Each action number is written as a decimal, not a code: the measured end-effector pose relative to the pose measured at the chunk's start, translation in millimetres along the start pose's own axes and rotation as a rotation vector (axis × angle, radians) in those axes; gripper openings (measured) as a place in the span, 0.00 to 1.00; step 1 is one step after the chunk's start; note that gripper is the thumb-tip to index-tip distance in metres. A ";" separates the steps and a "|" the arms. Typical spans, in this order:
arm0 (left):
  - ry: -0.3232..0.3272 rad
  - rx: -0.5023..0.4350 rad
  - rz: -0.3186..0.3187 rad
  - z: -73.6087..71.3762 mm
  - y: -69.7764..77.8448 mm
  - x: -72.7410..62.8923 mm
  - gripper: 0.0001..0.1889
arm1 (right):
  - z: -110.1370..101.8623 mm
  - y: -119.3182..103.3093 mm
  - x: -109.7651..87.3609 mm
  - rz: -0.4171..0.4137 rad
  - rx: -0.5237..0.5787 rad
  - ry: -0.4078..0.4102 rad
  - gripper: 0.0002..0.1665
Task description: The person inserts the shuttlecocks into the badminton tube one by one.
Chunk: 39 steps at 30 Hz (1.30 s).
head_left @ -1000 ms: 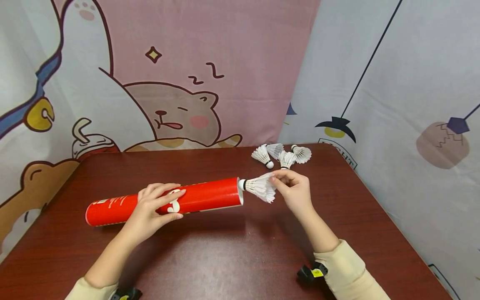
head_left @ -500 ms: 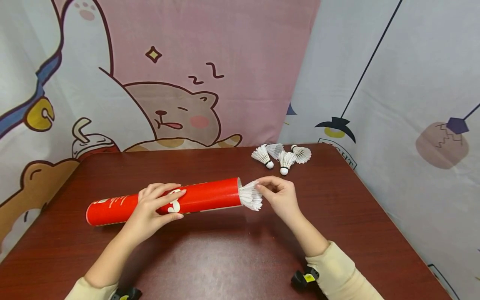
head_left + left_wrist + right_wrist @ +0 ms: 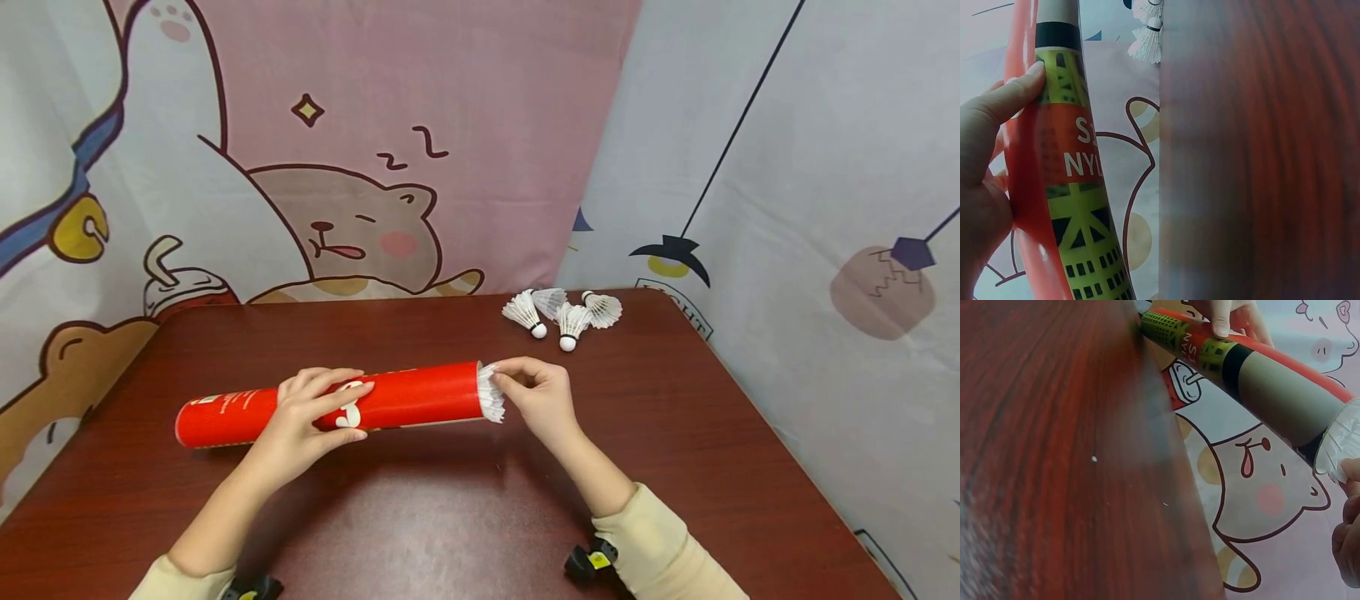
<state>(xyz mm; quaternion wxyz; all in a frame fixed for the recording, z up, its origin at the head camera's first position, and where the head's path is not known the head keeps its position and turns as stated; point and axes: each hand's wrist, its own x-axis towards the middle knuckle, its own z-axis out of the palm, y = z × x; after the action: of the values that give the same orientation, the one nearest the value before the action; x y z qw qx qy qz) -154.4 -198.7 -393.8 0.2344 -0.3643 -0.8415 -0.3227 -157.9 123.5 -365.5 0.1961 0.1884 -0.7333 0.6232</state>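
My left hand grips a long red tube around its middle, thumb on the near side. The tube lies nearly level, its open end facing right and tilted slightly up. A white feathered shuttlecock sits mostly inside that end, with only the skirt's rim sticking out; its cork is hidden. My right hand pinches the skirt's edge between thumb and forefinger. In the right wrist view the skirt fills the tube's mouth. The left wrist view shows the left thumb on the tube's green printed side.
Several more shuttlecocks lie in a cluster at the table's far right. The dark red wooden table meets a cartoon-printed cloth behind. Tiny white specks dot the tabletop near the tube's open end.
My right hand has moved left, pushing the shuttlecock from just at the tube's mouth to nearly all the way in. The left hand keeps its grip; the tube has barely shifted.
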 end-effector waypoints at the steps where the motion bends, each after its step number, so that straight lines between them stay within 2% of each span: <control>1: 0.000 0.003 -0.001 -0.2 0.1 -0.2 0.33 | 1.1 -0.4 -0.3 0.003 -0.005 0.005 0.05; 11: -0.002 0.000 -0.004 -0.8 0.0 -0.8 0.32 | 16.4 -4.9 -3.1 0.026 -0.011 0.018 0.04; 18: 0.005 0.000 0.004 -0.4 -1.6 -1.1 0.32 | 27.0 -7.4 -4.2 0.045 -0.057 0.033 0.06; 25: 0.008 0.003 0.011 0.3 -2.0 -1.0 0.32 | 27.2 -6.9 -2.7 0.045 -0.092 0.010 0.07; 29: 0.006 0.001 0.007 0.2 -1.3 -0.3 0.32 | 23.3 -6.9 -1.3 0.002 -0.125 -0.007 0.07; 34: 0.003 0.001 0.005 0.7 -0.6 0.0 0.32 | 18.7 -5.6 0.4 -0.132 -0.183 0.017 0.07; 39: 0.008 0.000 0.008 1.1 -0.7 -0.6 0.32 | 12.4 -2.5 3.1 -0.186 -0.139 0.029 0.07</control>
<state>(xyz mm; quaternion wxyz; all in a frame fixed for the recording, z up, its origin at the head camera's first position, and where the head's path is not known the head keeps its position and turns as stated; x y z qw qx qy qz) -154.8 -198.5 -395.1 0.2392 -0.3666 -0.8390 -0.3233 -159.9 110.7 -363.6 0.2762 0.2326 -0.7512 0.5525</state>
